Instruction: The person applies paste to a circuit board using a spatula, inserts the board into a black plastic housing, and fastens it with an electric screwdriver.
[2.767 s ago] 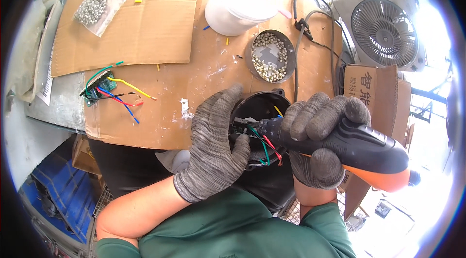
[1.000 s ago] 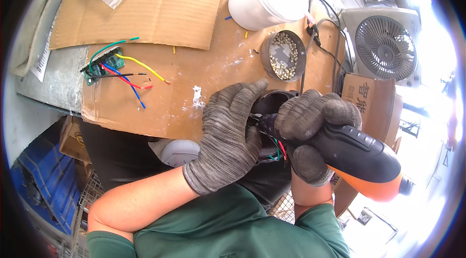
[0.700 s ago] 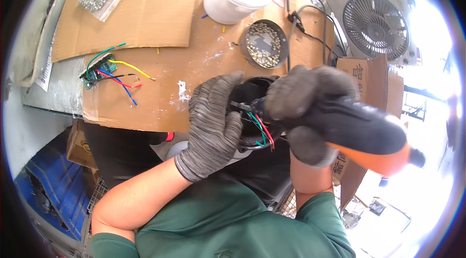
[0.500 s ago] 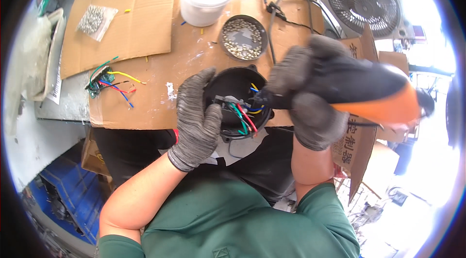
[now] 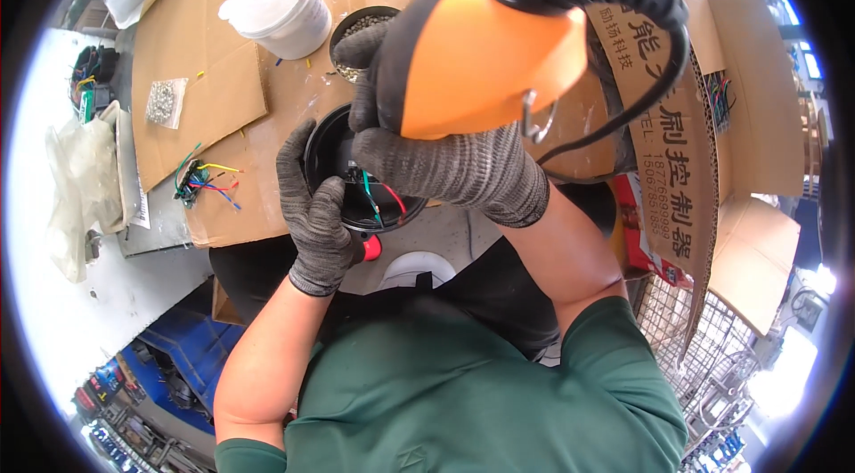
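My left hand (image 5: 313, 210), in a grey knit glove, grips the left rim of a black round housing (image 5: 325, 139) at the table's near edge. Green and red wires (image 5: 370, 191) stick up inside the housing. My gloved right hand (image 5: 454, 166) is wrapped round an orange and black corded electric screwdriver (image 5: 494, 68). Its back end tilts up at me, over the right side of the housing. The tool's body and my right hand hide its tip and much of the housing's inside, so contact cannot be seen.
Behind the housing stands a dish of small screws (image 5: 361, 23), partly covered by the tool. A white tub (image 5: 289, 23), a bag of small metal parts (image 5: 166, 102) and a wired circuit board (image 5: 189, 183) lie leftward. The tool's black cord (image 5: 623, 121) loops beside a cardboard box (image 5: 659, 197).
The electric screwdriver has swung from lying sideways to upright over the housing, in my right hand. My left hand keeps its hold on the housing. The whole view has shifted.
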`<state>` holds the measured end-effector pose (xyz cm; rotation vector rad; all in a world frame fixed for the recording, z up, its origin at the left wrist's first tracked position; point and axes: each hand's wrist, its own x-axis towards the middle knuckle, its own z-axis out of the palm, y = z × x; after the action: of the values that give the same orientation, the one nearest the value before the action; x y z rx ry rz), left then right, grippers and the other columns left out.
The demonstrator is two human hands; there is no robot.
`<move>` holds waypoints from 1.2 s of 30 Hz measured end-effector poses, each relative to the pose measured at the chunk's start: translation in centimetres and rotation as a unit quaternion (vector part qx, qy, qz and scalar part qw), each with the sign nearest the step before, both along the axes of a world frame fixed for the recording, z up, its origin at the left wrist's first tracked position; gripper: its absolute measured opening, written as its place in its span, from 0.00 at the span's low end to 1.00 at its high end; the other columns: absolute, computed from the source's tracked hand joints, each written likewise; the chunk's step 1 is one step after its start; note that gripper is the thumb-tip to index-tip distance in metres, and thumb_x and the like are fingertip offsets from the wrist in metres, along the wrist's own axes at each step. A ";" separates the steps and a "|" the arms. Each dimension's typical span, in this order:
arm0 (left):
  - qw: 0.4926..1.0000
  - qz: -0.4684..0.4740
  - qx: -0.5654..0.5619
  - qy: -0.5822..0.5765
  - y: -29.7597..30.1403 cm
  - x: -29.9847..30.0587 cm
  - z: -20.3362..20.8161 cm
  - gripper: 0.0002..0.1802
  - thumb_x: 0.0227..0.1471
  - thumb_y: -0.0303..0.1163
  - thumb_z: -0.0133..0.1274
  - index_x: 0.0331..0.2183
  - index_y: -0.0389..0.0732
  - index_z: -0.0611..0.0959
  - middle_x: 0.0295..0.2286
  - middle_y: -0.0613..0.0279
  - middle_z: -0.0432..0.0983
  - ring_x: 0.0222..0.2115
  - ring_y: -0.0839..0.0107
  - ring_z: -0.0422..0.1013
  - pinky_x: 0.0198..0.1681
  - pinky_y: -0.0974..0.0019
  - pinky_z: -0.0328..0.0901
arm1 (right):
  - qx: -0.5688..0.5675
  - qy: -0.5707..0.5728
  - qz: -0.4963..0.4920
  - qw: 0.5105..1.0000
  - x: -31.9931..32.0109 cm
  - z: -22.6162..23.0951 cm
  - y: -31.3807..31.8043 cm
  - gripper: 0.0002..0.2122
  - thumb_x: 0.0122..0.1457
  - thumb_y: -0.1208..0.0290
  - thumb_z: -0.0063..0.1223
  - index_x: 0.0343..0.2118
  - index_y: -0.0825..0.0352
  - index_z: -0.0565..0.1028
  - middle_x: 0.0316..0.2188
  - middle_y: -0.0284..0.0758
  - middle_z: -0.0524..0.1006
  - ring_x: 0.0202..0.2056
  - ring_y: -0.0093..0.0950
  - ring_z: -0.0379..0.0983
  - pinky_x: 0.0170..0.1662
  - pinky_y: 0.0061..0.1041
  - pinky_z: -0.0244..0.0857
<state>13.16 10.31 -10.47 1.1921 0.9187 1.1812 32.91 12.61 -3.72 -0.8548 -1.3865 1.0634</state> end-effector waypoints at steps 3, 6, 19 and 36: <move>1.000 0.004 0.017 -0.003 -0.2 0.4 0.1 0.42 0.55 0.45 0.61 0.63 0.34 0.64 0.56 0.52 0.68 0.56 0.62 0.67 0.61 0.57 0.63 | 0.027 -0.002 0.001 1.000 0.0 -0.4 0.3 0.30 0.48 0.79 0.70 0.56 0.70 0.71 0.33 0.29 0.78 0.36 0.20 0.76 0.42 0.22 0.73; 0.999 0.013 0.043 0.006 -0.1 -0.1 -0.5 0.44 0.55 0.49 0.63 0.62 0.34 0.64 0.55 0.53 0.69 0.56 0.62 0.68 0.60 0.57 0.64 | 0.011 0.017 0.004 1.000 -0.3 -0.8 0.1 0.30 0.46 0.80 0.69 0.55 0.70 0.71 0.33 0.28 0.78 0.36 0.20 0.76 0.43 0.23 0.73; 0.936 0.078 0.189 0.286 -1.0 -4.1 -5.5 0.18 0.62 0.36 0.53 0.49 0.34 0.80 0.43 0.53 0.80 0.42 0.58 0.78 0.45 0.56 0.71 | 0.020 0.264 0.259 0.929 -2.7 3.6 1.6 0.34 0.44 0.80 0.65 0.59 0.68 0.71 0.52 0.38 0.79 0.51 0.27 0.77 0.59 0.30 0.71; 0.999 0.008 -0.026 -0.022 0.0 -0.7 -0.9 0.32 0.61 0.38 0.55 0.60 0.34 0.66 0.54 0.54 0.70 0.54 0.63 0.70 0.59 0.59 0.66 | 0.213 -0.150 0.029 0.965 -0.7 2.9 1.2 0.36 0.51 0.63 0.71 0.62 0.69 0.68 0.59 0.42 0.73 0.59 0.38 0.70 0.67 0.37 0.58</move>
<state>12.42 10.29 -11.41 1.1149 0.9224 1.1851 32.23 13.85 -0.82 -0.6742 -1.8212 0.6534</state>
